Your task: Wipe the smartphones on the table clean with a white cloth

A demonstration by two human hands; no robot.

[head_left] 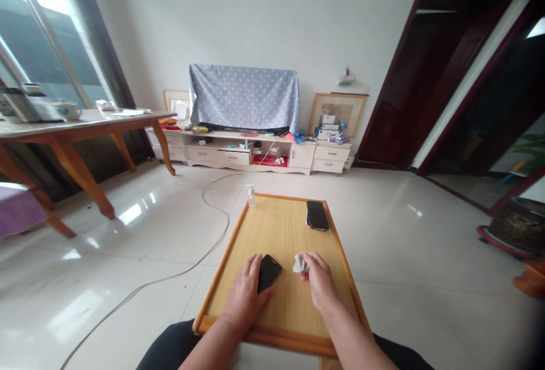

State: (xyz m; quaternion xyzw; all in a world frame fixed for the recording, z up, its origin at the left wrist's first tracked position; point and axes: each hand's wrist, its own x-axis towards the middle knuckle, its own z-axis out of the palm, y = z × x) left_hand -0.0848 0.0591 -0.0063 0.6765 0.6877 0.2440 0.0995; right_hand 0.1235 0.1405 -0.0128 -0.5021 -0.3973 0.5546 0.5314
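A black smartphone (269, 273) lies slanted over the small wooden table (281, 234), its dark screen facing up. My left hand (246, 292) grips it, the fingers along its left side and the thumb at its near end. To the right, my right hand (318, 279) is closed around a crumpled whitish cloth or tissue (300, 264), held apart from the phone. Part of the cloth is hidden by the fingers. At the table's far left corner stands a small clear pump bottle (251, 196). Near the far right corner lies a dark, flat, wallet-like stack (317, 215).
A raised orange-brown rim runs around the table. A cable (187, 270) trails over the tiled floor at left. Beyond are a low TV cabinet (217, 157) with a dotted cloth (244, 95) above it, a dining table (140, 117), and a plant pot (517, 228) at right.
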